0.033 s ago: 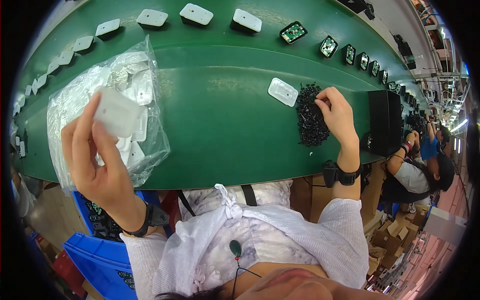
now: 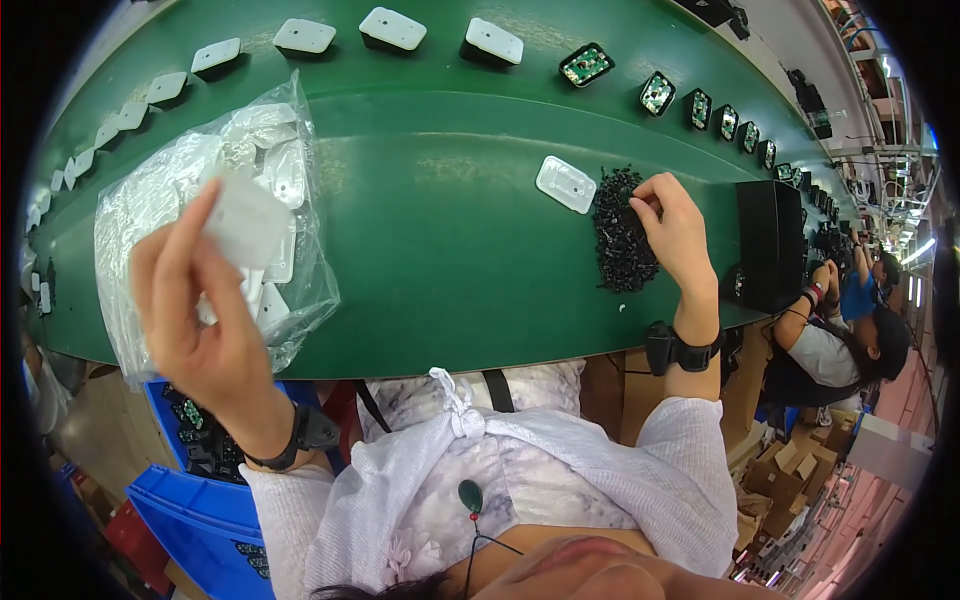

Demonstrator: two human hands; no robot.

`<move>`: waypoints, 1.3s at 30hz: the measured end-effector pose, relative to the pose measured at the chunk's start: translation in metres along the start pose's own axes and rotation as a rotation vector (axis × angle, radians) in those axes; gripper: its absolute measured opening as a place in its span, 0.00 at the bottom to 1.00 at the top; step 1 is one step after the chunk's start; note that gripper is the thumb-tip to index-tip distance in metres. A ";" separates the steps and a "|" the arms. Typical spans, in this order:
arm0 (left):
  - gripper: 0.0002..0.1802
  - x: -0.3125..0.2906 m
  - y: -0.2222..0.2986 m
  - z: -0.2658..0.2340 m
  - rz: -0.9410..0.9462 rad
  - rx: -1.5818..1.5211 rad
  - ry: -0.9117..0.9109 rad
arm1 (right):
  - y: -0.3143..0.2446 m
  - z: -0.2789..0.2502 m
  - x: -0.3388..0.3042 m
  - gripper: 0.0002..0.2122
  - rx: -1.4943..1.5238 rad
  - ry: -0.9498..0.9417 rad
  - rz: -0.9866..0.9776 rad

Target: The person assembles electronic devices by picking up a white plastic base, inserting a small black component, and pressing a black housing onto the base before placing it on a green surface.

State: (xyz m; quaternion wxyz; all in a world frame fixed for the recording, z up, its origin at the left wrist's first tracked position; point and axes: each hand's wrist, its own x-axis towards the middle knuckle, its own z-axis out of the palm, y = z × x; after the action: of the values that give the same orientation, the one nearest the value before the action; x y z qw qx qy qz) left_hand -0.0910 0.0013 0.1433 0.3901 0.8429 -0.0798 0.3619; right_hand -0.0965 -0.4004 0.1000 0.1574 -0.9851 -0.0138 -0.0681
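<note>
In my left hand (image 2: 200, 300) is a white plastic cover (image 2: 246, 222), gripped between thumb and fingers and slightly blurred. It is held up over a clear plastic bag (image 2: 150, 235) full of similar white covers. My right hand (image 2: 672, 225) is closed, with thumb and fingertips pinched at the edge of a pile of small black parts (image 2: 622, 240). Whatever those fingertips hold is too small to make out. Just left of the pile, another white cover (image 2: 566, 184) lies flat on the green table (image 2: 440, 270).
Along the far side curves a row of black housings, some topped with white lids (image 2: 393, 28), others showing green circuit boards (image 2: 587, 64). A tall black box (image 2: 770, 240) stands right of my right hand. Below the table's left edge is a blue bin (image 2: 200, 520). Co-workers sit at right.
My left hand has shifted slightly to the right with the white cover, which has turned a little. My right hand stays at the black pile.
</note>
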 end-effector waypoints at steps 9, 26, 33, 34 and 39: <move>0.09 -0.018 0.016 0.101 -0.098 -0.467 -0.502 | -0.055 0.017 0.010 0.06 0.841 -0.068 -0.033; 0.15 -0.035 -0.003 0.145 -0.335 -0.429 -0.788 | -0.080 0.069 0.023 0.04 1.050 -0.163 -0.036; 0.14 -0.037 -0.016 0.145 -0.437 -0.555 -0.807 | -0.083 0.067 0.027 0.09 0.752 -0.131 -0.255; 0.14 -0.037 -0.017 0.146 -0.493 -0.616 -0.751 | -0.084 0.062 0.027 0.13 0.630 -0.171 -0.384; 0.15 -0.015 -0.014 0.148 -0.799 -0.758 -0.617 | -0.089 0.061 0.020 0.13 0.444 -0.481 -0.591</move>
State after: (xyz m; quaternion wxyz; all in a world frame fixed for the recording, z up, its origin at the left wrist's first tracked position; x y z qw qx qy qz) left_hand -0.0150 -0.0971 0.0605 0.7258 0.6764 0.0098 -0.1248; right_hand -0.0734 -0.2964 0.0730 0.3315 -0.8690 -0.3453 0.1255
